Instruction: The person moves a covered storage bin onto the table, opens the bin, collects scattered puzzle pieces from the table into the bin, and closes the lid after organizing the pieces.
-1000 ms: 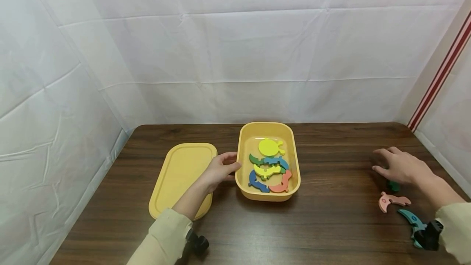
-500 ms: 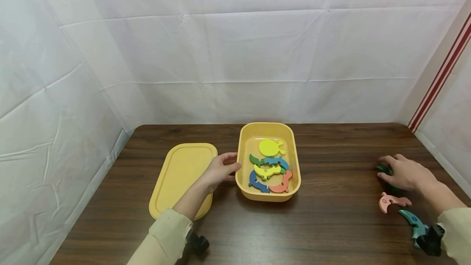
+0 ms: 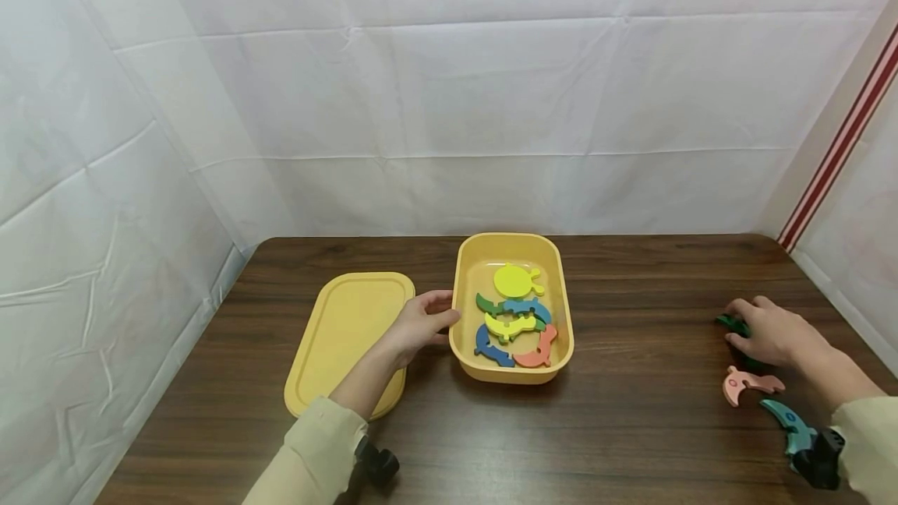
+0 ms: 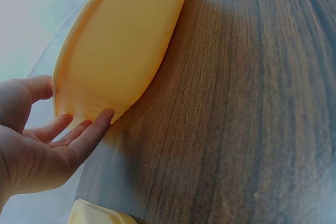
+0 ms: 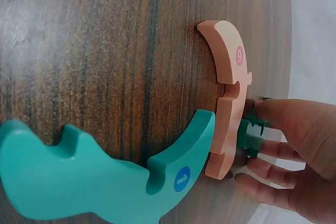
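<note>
In the head view my left hand (image 3: 418,323) holds the left wall of a yellow box (image 3: 564,345), thumb at the rim. The left wrist view shows its fingers (image 4: 90,139) against the box's outside wall (image 4: 118,45). Inside lie several animal-shaped toy pieces, among them a yellow turtle (image 3: 513,281), a blue piece (image 3: 493,347) and a coral piece (image 3: 539,349). At the right my right hand (image 3: 775,333) pinches a dark green toy piece (image 5: 251,137) between thumb and fingers, mostly hidden. A pink toy piece (image 5: 229,108) and a teal toy piece (image 5: 79,182) lie close by.
A yellow lid (image 3: 344,326) lies flat left of the box, partly under my left forearm. The dark wooden table (image 3: 631,427) meets white cloth (image 3: 449,100) at the back and sides.
My right hand has come slightly nearer and to the right, and its fingers have closed round the dark green piece, which has shifted under them. The left hand and box stay put.
</note>
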The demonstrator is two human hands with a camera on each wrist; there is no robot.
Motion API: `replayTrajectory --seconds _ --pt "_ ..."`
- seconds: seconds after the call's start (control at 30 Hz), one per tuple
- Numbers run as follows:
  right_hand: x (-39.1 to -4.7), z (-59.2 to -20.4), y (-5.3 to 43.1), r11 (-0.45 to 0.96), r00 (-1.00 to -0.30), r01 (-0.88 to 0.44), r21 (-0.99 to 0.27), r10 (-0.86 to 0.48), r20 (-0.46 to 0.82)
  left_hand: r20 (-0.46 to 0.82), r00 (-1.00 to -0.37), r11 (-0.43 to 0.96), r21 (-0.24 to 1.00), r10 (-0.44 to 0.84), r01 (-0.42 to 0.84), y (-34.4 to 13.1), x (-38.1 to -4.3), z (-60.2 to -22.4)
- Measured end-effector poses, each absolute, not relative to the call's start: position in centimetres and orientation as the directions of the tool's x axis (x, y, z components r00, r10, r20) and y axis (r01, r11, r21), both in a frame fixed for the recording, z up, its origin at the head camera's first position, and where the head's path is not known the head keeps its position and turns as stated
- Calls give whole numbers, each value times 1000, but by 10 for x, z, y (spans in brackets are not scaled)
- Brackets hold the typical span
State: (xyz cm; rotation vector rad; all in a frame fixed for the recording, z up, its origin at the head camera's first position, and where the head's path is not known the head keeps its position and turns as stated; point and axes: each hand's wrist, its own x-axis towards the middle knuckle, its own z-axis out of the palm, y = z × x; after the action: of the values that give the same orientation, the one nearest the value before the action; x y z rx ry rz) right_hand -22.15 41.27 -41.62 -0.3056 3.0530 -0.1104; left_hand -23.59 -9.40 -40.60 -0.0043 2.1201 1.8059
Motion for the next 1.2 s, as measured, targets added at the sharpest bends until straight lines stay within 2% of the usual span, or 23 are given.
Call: replayTrajectory --seconds 0.47,1.2 --pt "-224 -415 412 981 -978 -172 -88 -180 -105 -265 -937 190 956 230 -224 -94 -236 -404" --pt "-225 -416 406 965 -963 -247 -92 -255 -90 -284 -934 204 949 216 -241 -94 -234 -403"
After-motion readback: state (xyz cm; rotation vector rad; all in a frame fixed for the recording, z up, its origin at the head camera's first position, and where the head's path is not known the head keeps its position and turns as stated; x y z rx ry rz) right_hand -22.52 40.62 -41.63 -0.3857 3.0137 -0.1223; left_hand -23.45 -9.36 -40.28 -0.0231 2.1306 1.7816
